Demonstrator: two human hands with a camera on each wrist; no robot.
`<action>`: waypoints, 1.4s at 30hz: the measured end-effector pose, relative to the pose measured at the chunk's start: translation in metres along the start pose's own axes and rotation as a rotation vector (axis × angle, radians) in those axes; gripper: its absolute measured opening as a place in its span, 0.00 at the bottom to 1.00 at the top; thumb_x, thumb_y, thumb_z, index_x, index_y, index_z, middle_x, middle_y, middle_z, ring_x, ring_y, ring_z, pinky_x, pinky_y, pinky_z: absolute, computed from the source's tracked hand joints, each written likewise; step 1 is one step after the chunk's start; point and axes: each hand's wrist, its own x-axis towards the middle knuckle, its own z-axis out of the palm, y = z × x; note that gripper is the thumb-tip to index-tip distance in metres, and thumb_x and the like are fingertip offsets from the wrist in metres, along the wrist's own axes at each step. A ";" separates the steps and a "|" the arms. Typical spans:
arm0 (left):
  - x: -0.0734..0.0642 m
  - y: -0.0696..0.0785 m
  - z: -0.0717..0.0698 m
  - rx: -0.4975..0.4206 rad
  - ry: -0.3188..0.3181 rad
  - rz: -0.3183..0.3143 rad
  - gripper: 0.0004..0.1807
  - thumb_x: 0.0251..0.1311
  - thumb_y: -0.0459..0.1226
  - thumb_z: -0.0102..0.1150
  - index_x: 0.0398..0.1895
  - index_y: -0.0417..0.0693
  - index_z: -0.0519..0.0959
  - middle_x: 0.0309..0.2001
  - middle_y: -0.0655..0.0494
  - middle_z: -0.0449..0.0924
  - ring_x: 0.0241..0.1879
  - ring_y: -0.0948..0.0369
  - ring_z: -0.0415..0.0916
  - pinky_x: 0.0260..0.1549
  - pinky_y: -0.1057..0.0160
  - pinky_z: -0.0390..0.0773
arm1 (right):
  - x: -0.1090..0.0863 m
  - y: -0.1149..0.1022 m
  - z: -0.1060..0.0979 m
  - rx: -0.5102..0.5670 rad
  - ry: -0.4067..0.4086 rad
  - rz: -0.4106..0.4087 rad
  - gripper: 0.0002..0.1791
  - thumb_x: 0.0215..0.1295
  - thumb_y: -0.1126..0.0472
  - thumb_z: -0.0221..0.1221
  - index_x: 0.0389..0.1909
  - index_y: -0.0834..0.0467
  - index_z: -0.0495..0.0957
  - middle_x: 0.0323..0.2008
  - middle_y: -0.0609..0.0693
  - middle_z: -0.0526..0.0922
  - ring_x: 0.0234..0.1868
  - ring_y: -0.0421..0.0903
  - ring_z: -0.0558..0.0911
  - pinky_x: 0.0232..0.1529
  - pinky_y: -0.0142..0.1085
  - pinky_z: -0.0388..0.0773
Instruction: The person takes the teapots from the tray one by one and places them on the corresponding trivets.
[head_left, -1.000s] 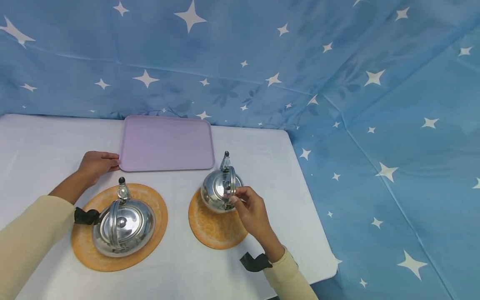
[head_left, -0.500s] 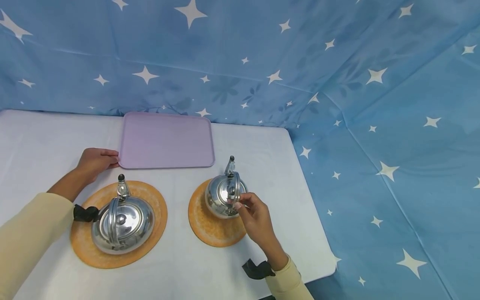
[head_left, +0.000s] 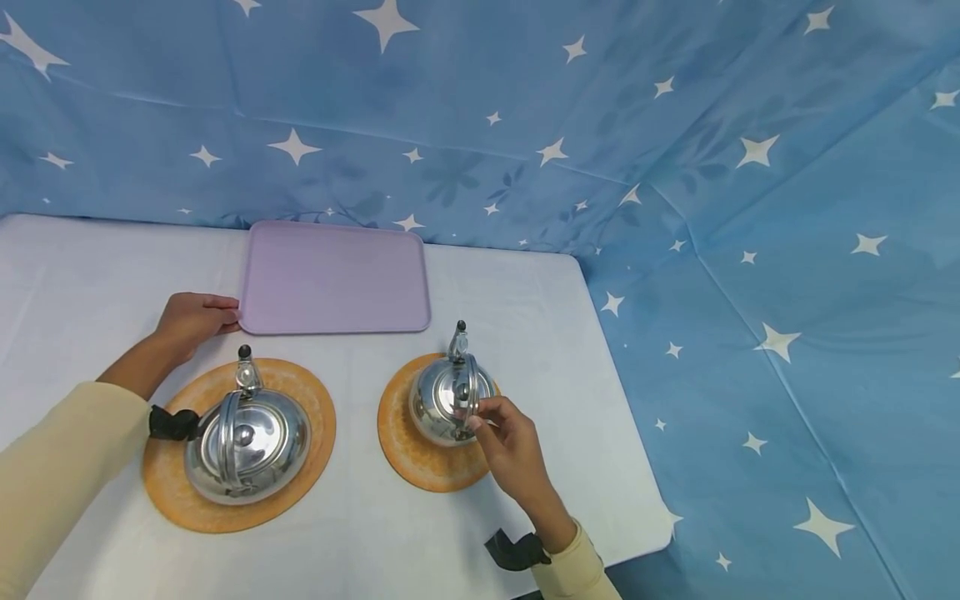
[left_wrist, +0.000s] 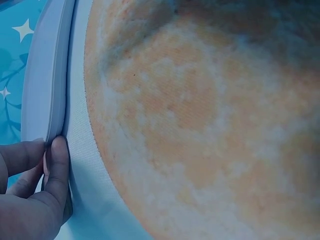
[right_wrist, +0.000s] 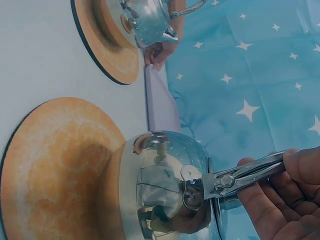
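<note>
My right hand [head_left: 519, 457] pinches the upright arched handle [right_wrist: 250, 175] of a small shiny steel teakettle [head_left: 431, 407]. This kettle is over the round orange placemat [head_left: 420, 468] on the right, its black-tipped spout pointing to the far side. Whether its base touches the mat, I cannot tell. With fingers and thumb, my left hand [head_left: 189, 322] pinches the near-left corner of a flat lilac tray [head_left: 337, 279], also partly seen in the left wrist view. Below my left forearm, a larger steel teakettle [head_left: 279, 442] sits on another orange placemat [head_left: 318, 408].
A white cloth-covered table [head_left: 352, 508] lies under everything. Blue fabric with white stars [head_left: 450, 100] hangs behind it and along the right side. The tray lies against the far edge, behind both mats.
The small teakettle, held by my right hand, has come toward the near side and slightly right, further over its mat. My left hand stays on the tray's corner.
</note>
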 end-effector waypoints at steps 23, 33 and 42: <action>-0.004 -0.001 -0.006 0.012 0.015 -0.010 0.23 0.70 0.32 0.49 0.61 0.22 0.65 0.52 0.35 0.72 0.27 0.76 0.76 0.35 0.73 0.82 | -0.004 -0.020 0.007 -0.018 -0.005 0.120 0.06 0.65 0.77 0.56 0.42 0.72 0.74 0.42 0.64 0.80 0.50 0.59 0.80 0.48 0.37 0.82; -0.007 -0.004 -0.007 0.025 0.004 -0.010 0.24 0.71 0.33 0.48 0.62 0.22 0.64 0.53 0.34 0.70 0.28 0.76 0.76 0.35 0.73 0.82 | -0.002 -0.016 0.000 -0.087 0.009 0.073 0.13 0.67 0.75 0.55 0.51 0.73 0.75 0.42 0.60 0.81 0.49 0.56 0.81 0.50 0.36 0.81; -0.006 -0.008 -0.007 0.032 -0.055 0.001 0.26 0.72 0.35 0.47 0.64 0.21 0.61 0.57 0.31 0.68 0.29 0.79 0.74 0.38 0.73 0.81 | 0.016 0.036 -0.028 -0.341 0.094 -0.197 0.12 0.70 0.71 0.54 0.51 0.68 0.77 0.41 0.57 0.83 0.45 0.50 0.83 0.46 0.38 0.83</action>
